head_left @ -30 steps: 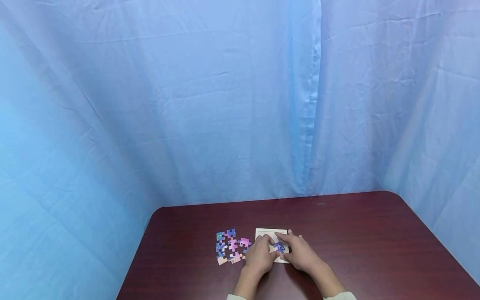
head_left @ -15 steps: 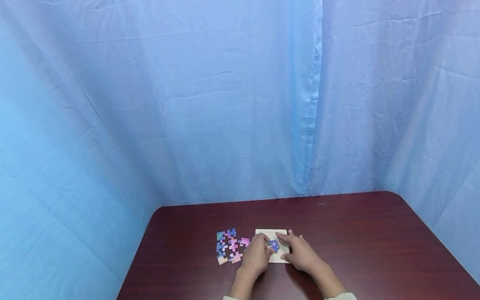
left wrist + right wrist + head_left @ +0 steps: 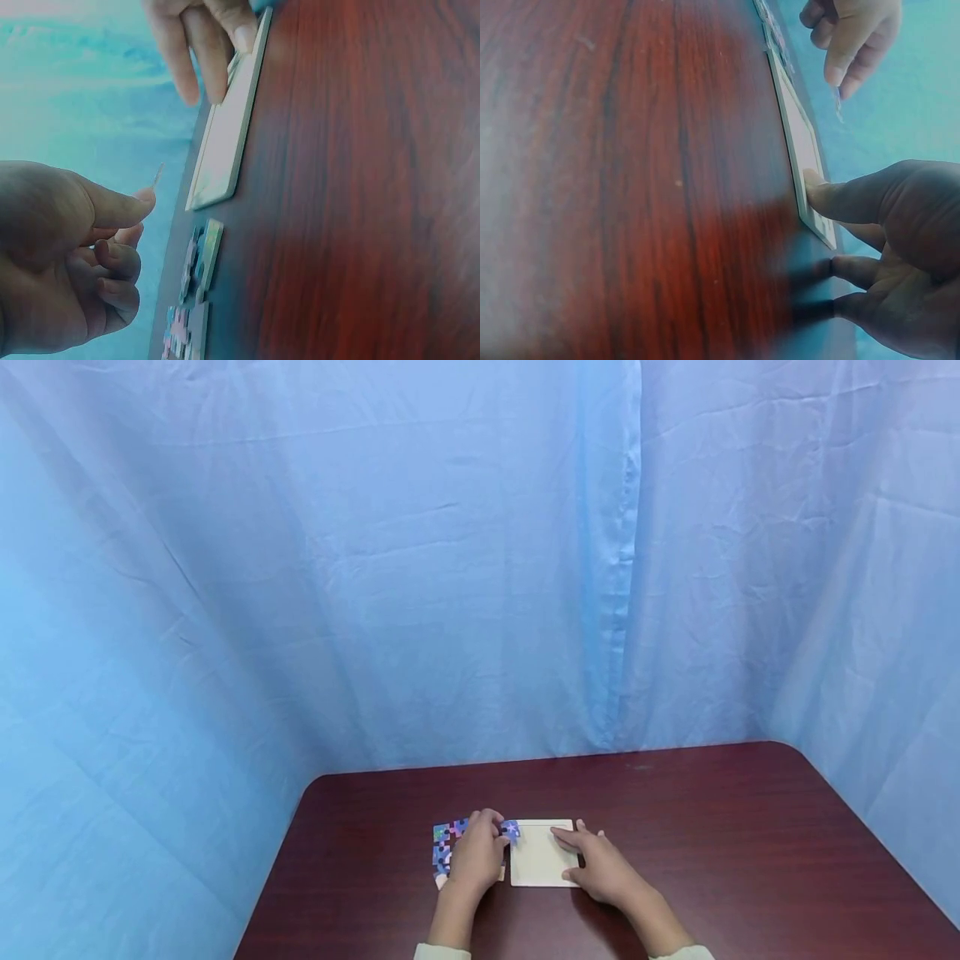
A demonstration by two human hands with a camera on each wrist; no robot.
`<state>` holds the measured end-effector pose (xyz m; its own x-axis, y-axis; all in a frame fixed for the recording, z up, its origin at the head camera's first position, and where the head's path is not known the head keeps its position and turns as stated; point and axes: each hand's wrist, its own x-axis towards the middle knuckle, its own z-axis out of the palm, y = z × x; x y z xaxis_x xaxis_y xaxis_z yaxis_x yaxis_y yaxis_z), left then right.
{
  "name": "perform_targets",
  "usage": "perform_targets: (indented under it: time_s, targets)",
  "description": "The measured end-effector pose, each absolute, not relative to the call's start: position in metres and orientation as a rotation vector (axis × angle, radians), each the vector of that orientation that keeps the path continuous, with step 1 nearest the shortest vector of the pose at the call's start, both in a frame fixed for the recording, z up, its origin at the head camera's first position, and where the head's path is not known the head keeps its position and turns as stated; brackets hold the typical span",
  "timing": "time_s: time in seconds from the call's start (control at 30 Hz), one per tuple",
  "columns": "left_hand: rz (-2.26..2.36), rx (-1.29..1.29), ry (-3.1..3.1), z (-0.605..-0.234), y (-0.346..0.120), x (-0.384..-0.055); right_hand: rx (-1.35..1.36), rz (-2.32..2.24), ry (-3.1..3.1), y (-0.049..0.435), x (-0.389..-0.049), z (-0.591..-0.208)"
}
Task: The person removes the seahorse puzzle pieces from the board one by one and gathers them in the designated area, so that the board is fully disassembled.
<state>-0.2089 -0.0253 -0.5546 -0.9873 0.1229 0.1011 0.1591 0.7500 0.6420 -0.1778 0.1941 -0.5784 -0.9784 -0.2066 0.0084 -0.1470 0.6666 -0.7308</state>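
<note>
Between thumb and forefinger, my left hand (image 3: 474,856) pinches a blue-purple jigsaw piece (image 3: 512,832) with a pale star shape. In the left wrist view, the piece (image 3: 159,174) is seen edge-on, held above the table. A shallow pale puzzle tray (image 3: 540,866) lies flat to the right, its visible inside bare. My right hand (image 3: 603,864) rests at the tray's right side with extended fingers. In the right wrist view its thumb (image 3: 826,196) presses on the tray, and other fingers touch the table beyond. Loose jigsaw pieces (image 3: 441,855) lie left of the tray, partly hidden under my left hand.
The dark red-brown table (image 3: 720,827) has rounded far corners. Light blue curtains (image 3: 450,610) hang behind it and along both sides. The loose pieces lie close to the tray's left edge.
My left hand has moved left and lifted the star jigsaw piece off the tray, over the loose pieces. The tray's inside is uncovered. My right hand has stayed in place.
</note>
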Motion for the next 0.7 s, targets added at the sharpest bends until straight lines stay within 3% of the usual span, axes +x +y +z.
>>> perform_targets:
  time_s: [0.7]
  targets:
    - [-0.945,-0.117,-2.942,-0.552,-0.046,-0.234,-0.255,-1.259,2.764,0.196,-0.178,-0.578]
